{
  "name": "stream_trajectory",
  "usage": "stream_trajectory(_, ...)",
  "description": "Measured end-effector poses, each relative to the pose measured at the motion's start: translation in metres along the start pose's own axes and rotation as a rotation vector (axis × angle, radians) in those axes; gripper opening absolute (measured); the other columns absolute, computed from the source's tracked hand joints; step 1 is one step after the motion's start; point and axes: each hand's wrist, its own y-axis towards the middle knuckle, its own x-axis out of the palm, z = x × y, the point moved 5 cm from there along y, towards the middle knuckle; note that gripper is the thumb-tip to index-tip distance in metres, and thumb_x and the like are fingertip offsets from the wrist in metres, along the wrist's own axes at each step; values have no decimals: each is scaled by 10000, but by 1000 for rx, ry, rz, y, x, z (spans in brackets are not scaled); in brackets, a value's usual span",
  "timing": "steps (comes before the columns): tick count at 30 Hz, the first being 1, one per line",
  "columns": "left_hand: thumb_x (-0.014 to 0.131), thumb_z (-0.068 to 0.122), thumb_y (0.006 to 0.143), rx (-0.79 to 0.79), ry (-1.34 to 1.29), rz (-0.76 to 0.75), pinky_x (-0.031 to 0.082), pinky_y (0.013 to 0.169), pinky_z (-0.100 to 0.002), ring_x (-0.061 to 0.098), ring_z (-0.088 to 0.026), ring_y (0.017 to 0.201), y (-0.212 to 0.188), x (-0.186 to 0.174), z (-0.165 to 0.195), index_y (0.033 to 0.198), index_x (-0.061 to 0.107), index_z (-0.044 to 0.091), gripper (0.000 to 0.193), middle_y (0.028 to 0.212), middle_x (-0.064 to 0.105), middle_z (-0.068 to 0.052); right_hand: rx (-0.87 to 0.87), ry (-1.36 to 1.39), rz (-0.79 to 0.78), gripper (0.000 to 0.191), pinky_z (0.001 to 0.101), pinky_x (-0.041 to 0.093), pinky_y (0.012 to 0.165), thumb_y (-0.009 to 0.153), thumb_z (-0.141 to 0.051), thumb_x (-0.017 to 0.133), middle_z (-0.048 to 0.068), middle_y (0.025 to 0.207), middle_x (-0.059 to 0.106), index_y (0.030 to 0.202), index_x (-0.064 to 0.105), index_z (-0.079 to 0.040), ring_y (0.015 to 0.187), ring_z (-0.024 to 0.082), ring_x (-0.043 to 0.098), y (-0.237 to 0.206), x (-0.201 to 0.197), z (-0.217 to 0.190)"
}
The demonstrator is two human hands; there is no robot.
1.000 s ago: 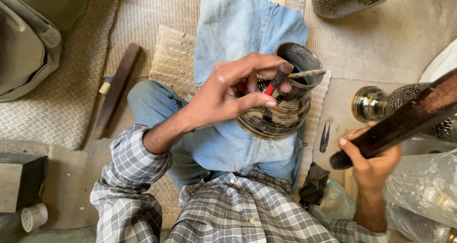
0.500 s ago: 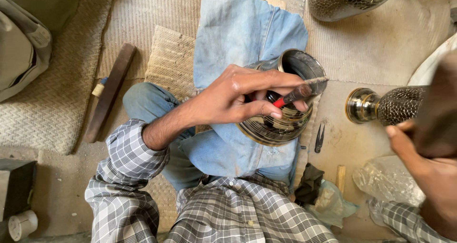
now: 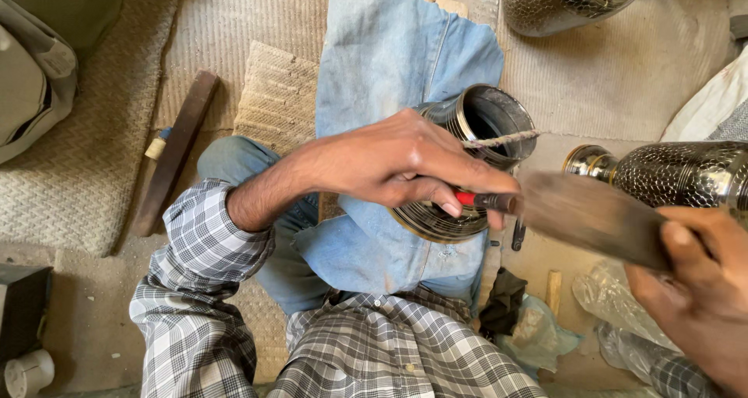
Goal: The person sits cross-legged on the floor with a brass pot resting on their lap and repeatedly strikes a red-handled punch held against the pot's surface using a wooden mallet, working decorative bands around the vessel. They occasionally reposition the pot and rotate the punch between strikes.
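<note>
My left hand [image 3: 397, 164] grips a small punch with a red band [image 3: 477, 200], pressed against a ribbed metal vessel [image 3: 467, 172] that lies on its side in my lap on a blue denim cloth [image 3: 389, 63]. A bit of rope [image 3: 499, 140] crosses the vessel's open mouth. My right hand [image 3: 697, 289] holds a dark wooden mallet [image 3: 592, 215], whose blurred end meets the punch's tip.
Two embossed metal vases lie on the floor, one at top right [image 3: 561, 0] and one at right [image 3: 670, 172]. A dark wooden bar [image 3: 175, 152] and woven mats [image 3: 276, 94] lie left. Plastic bags [image 3: 538, 336] and small tools sit beside my right knee.
My right hand swung the mallet down from the right onto the punch. My left hand stayed on the vessel, holding the punch.
</note>
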Motion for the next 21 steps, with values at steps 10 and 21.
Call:
stream_trajectory(10, 760, 163, 1020, -178, -63, 182, 569, 591, -242, 743, -46, 707, -8, -1, -2, 1501, 540, 152, 529, 1297, 761, -7, 4, -32, 130, 442, 319, 502, 701, 1007, -58, 733, 84, 964, 631, 1334, 452, -155, 774, 164, 625, -19, 11, 41)
stream_trajectory(21, 769, 121, 1052, -234, -87, 374, 561, 597, -199, 662, -35, 661, -28, 12, -1, 1508, 513, 127, 523, 1261, 768, -42, -177, -70, -93, 784, 323, 499, 577, 756, 60, 745, 195, 983, 658, 1484, 479, -61, 677, 191, 617, 76, -24, -9)
